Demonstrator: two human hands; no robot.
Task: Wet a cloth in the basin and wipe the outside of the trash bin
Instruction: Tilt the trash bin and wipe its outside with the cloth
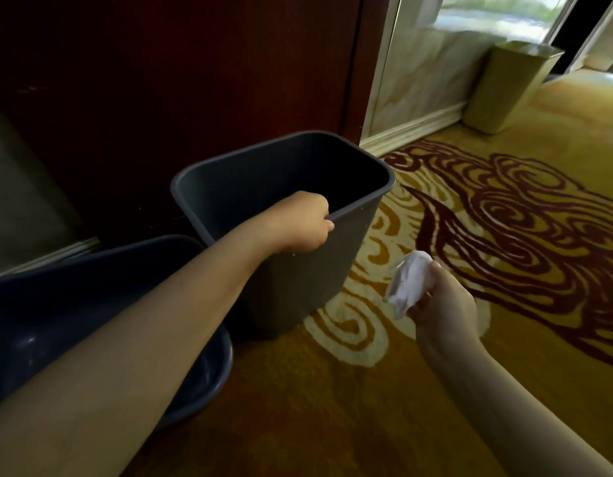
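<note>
1 dark grey, tapered trash bin (298, 287) stands open-topped.

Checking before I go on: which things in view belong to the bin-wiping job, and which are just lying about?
For the job: grey trash bin, its rim gripped by the left hand; white cloth, bunched in the right hand; blue basin beside the bin.
Lying about: gold bin by the far wall; patterned carpet; dark wood panel.

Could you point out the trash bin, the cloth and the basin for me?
trash bin (305, 287): head view, on its near outer wall.
cloth (406, 285): head view, on its crumpled middle.
basin (74, 290): head view, on its inner wall.
</note>
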